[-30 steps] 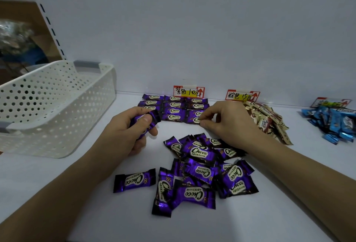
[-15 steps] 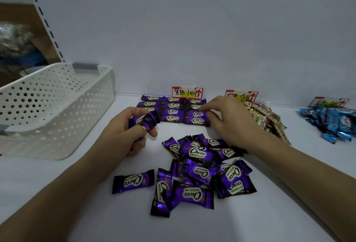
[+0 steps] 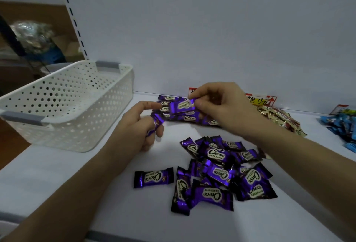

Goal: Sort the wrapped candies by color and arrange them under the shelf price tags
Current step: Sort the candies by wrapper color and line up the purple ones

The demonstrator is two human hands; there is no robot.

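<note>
A loose heap of purple candies lies on the white shelf, with a single purple candy apart at its left. Neat rows of purple candies sit at the back under the purple price tag, which my right hand mostly hides. My right hand pinches one purple candy above those rows. My left hand curls round another purple candy. A gold candy pile lies under the yellow price tag. Blue candies sit at the far right.
A white perforated basket with grey handles stands at the left on the shelf. The white back wall rises right behind the price tags. A third price tag stands behind the blue candies.
My right hand has left the far end of the rows and swung left, lifting a purple candy beside my left hand. My left hand's index finger has straightened while it keeps its candy.
</note>
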